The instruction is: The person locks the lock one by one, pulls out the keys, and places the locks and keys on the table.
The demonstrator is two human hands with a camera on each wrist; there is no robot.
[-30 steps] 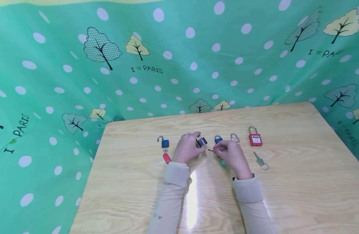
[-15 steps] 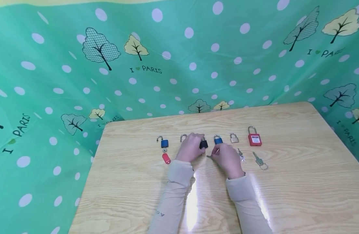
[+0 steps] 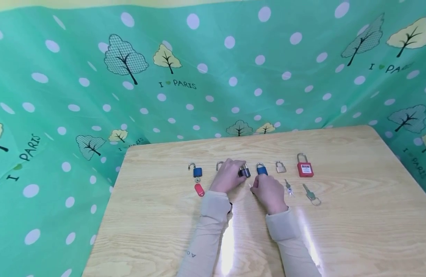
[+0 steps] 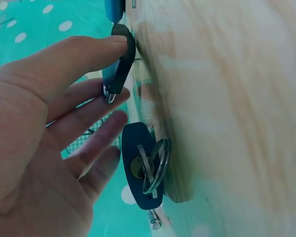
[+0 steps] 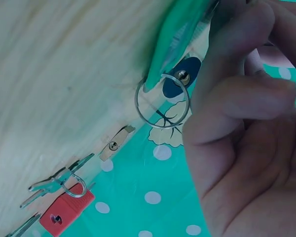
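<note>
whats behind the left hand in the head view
A curved metal shackle shows past the left hand; whatever it joins to is covered there and cannot be seen. On the other side, a dark padlock shows, partly covered by the hand.

Just below centre of frame, left hand (image 3: 227, 177) holds the black padlock (image 3: 245, 172) — and right hand (image 3: 270, 192) pinches a small blurred item (image 3: 251, 189)!

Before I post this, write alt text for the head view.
A person's left hand holds a black padlock on a wooden table while the right hand pinches a small, mostly hidden object. At left lies an open blue padlock; at right, a second blue padlock, a silver padlock and a red padlock, with keys nearer the viewer.
</note>
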